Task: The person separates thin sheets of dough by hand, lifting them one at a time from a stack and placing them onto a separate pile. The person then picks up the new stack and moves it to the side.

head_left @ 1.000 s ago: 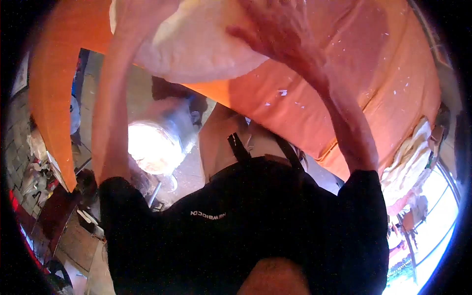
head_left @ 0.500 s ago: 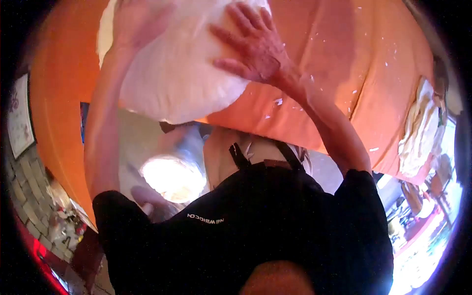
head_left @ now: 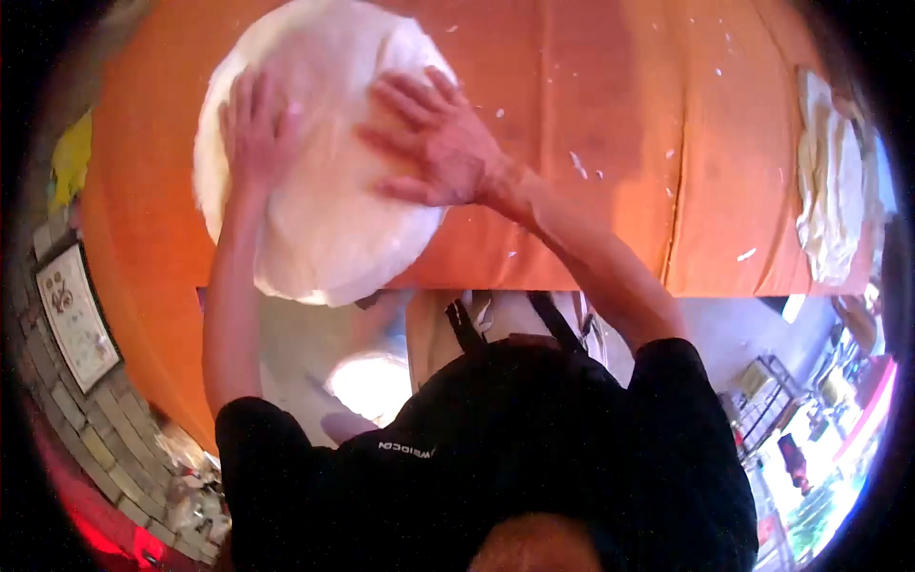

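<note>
A large, round, white, soft-looking sheet [head_left: 324, 224] lies on the orange table, its lower rim reaching past the near edge. Its material is hard to tell; it could be wadding or dough. My left hand [head_left: 259, 133] rests flat on the left part, fingers stretched upward and thumb apart. On the right part, my right hand [head_left: 443, 148] lies palm down with spread fingers, slightly smeared by motion. Neither hand grips anything.
Orange cloth [head_left: 591, 210] covers the table, with small white scraps scattered on it. A folded or stacked white sheet [head_left: 827, 181] lies at the far right. A framed sheet [head_left: 78, 317] is at the left by a brick surface.
The view has shifted, so more of the round sheet and the table shows. Both hands appear lower in the picture, and my right hand sits further left over the sheet.
</note>
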Demonstrator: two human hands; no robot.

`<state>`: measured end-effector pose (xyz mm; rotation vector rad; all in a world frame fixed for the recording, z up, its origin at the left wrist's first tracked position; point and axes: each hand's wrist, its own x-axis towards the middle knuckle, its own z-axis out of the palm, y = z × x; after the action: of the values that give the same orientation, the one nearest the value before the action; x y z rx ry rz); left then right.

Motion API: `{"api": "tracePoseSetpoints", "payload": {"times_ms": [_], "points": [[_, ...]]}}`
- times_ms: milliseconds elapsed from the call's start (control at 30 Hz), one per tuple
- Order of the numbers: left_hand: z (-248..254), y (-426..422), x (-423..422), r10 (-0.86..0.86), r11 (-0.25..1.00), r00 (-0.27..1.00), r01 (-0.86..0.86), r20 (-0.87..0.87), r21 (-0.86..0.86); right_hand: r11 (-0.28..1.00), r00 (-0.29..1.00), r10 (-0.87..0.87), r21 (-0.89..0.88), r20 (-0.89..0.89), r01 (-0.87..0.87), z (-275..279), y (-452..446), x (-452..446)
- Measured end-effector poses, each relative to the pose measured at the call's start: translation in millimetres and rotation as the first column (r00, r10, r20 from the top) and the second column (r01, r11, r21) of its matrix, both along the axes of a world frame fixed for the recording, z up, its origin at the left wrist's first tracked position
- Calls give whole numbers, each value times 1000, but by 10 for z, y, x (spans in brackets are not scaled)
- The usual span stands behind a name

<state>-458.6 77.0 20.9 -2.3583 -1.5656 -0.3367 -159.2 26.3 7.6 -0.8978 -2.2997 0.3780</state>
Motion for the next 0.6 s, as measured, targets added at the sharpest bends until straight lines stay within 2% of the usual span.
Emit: {"api": "tracePoseSetpoints", "payload": {"times_ms": [33, 67, 100, 167, 233, 333, 433, 533, 600], "points": [[-98, 48, -110, -41, 999, 998, 41, -56, -1, 1000, 1000, -14, 13, -15, 14, 4, -22, 8], [-235, 97, -207, -66, 998, 997, 66, -38, -6, 998, 998, -47, 38, -35, 48, -53, -66, -20], [-323, 98, -388, -86, 996, 996, 87, 17, -32, 998, 987, -46, 36, -154, 52, -201, -102, -69], [-532, 240, -707, -98, 986, 978, 121, 184, -116, 1000, 979, -19, 10, -205, 21, -115, -94, 14], [-211, 143, -299, 7, 981, 999, 0, 34, -193, 999, 972, -18, -51, -235, 6, -88, -94, 7], [-183, 224, -452, -133, 990, 981, 125, -143, -66, 999, 971, -34, 22, -236, 40, -132, -71, -55], [42, 232, -412, -226, 971, 959, 206, -174, -125, 997, 964, -40, 56, -263, 57, -150, -111, -46], [627, 221, -163, -282, 934, 898, 178, -337, -309, 990, 960, -119, 41, -253, 133, -155, -166, -91], [565, 411, -388, -372, 914, 880, 291, -296, -284, 977, 958, -194, 47, -211, 209, -64, -194, -81]]}}
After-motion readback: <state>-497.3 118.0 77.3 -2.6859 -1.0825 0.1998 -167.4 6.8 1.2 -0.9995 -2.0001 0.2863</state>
